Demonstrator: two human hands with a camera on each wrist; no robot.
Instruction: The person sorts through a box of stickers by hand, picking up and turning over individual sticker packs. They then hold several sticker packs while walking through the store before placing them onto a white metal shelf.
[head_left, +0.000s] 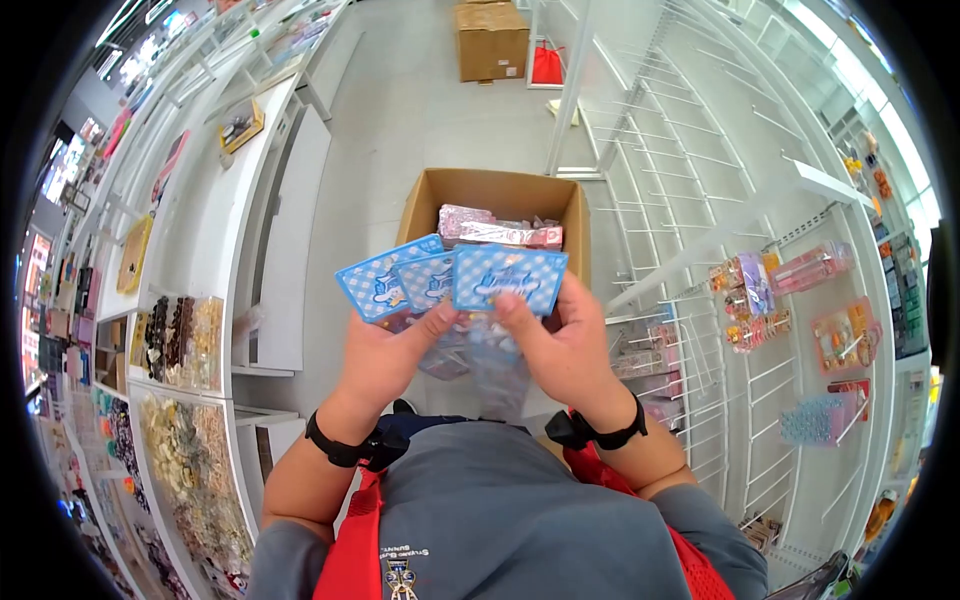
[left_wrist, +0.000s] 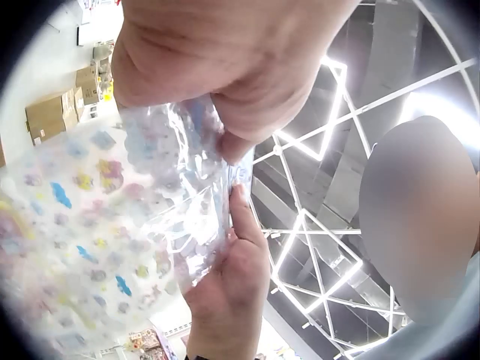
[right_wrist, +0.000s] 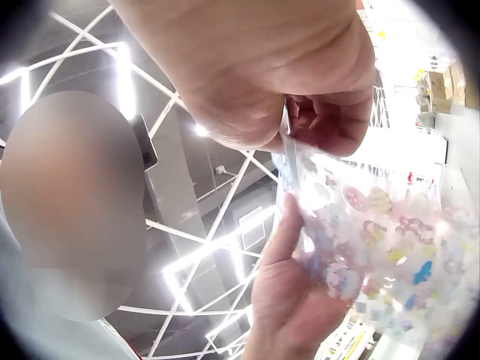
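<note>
Three clear plastic packets with blue checked header cards are fanned out in front of the body. My left hand (head_left: 385,350) pinches the two left packets (head_left: 375,280), its thumb across the lower edge of the cards. The right packet (head_left: 525,270) is gripped by my right hand (head_left: 570,345), thumb on the card's front and fingers behind it. In the left wrist view, the clear bag (left_wrist: 105,225) shows small multicoloured pieces, including blue cloud-like shapes. Similar pieces fill the bag (right_wrist: 390,255) in the right wrist view.
Just beyond the hands stands an open cardboard box (head_left: 580,215) with pink packets (head_left: 510,233) inside. White shelving (head_left: 215,200) runs along the left, with hair accessories in lower bins. On the right, a white rack (head_left: 700,130) has long hooks, some carrying packaged goods. Another carton (head_left: 492,45) sits farther off.
</note>
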